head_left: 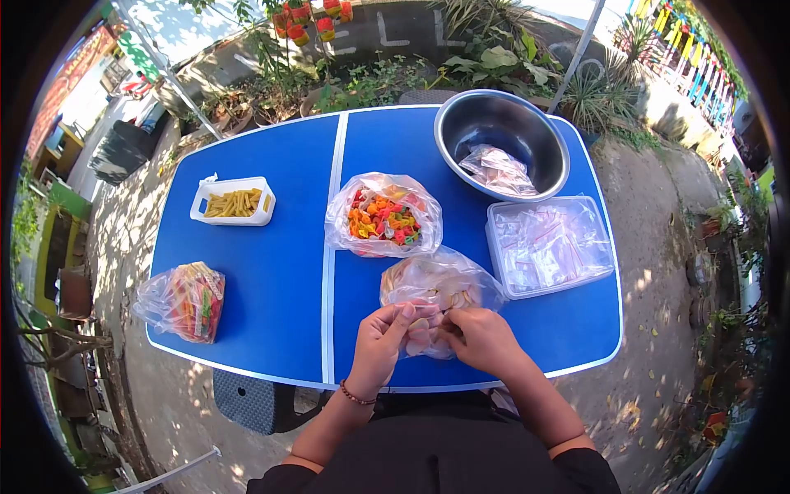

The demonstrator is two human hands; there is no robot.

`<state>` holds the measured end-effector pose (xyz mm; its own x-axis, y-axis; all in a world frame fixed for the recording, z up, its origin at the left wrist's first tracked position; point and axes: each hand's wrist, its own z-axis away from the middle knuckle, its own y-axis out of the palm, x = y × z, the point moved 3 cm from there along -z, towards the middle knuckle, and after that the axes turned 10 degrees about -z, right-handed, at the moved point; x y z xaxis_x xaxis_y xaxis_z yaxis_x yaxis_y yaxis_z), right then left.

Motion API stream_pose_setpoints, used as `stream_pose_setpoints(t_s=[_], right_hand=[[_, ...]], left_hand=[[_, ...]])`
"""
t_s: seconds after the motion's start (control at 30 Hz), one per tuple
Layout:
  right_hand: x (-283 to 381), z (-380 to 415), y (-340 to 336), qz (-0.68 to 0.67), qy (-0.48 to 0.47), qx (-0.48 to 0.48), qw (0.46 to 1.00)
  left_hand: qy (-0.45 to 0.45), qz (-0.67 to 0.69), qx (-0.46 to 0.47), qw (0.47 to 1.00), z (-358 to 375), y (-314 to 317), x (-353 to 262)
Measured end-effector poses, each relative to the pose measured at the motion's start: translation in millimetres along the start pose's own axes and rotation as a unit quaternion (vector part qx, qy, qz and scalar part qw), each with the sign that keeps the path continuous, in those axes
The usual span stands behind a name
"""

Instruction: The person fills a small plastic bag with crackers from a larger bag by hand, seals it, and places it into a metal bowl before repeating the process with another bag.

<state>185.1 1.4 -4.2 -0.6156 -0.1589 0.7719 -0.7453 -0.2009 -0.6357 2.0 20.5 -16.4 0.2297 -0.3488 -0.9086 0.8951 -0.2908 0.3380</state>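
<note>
Both my hands are closed at a small clear plastic bag (420, 336) with pale round chips in it, near the table's front edge. My left hand (383, 336) pinches the bag's left side between thumb and fingers. Bent fingers of my right hand (479, 339) are closed at its right upper edge; the fingertips are partly hidden. Just behind lies a large clear bag of pale round chips (428, 278), partly covered by my hands. An open plastic bag of orange, red, yellow and green pieces (385, 218) stands beyond it.
On the blue table (271, 296), a clear box of empty zip bags (553, 247) sits right, below a metal basin (448, 156) holding filled packets (499, 169). At left are a white basket (233, 219) of yellowish sticks and a bag of colourful strips (193, 302).
</note>
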Motion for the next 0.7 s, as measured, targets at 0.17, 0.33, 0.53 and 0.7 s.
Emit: stream_pose_setpoints(t_s=[0.17, 0.33, 0.53, 0.7], right_hand=[[-2, 0, -1, -0.019, 0.000, -0.001, 1.000], [1, -2, -20, -0.140, 0.031, -0.074, 0.987], [16, 4, -31, -0.282, -0.031, -0.255, 0.924], [25, 7, -31, -0.224, -0.106, -0.258, 0.934]], left_hand=[[0.002, -0.007, -0.002, 1.000, 1, -1, 0], [0.008, 0.017, -0.022, 1.000, 3, 3, -3], [0.035, -0.106, -0.013, 0.994, 9, 5, -1], [0.063, -0.157, -0.019, 0.985, 9, 12, 1]])
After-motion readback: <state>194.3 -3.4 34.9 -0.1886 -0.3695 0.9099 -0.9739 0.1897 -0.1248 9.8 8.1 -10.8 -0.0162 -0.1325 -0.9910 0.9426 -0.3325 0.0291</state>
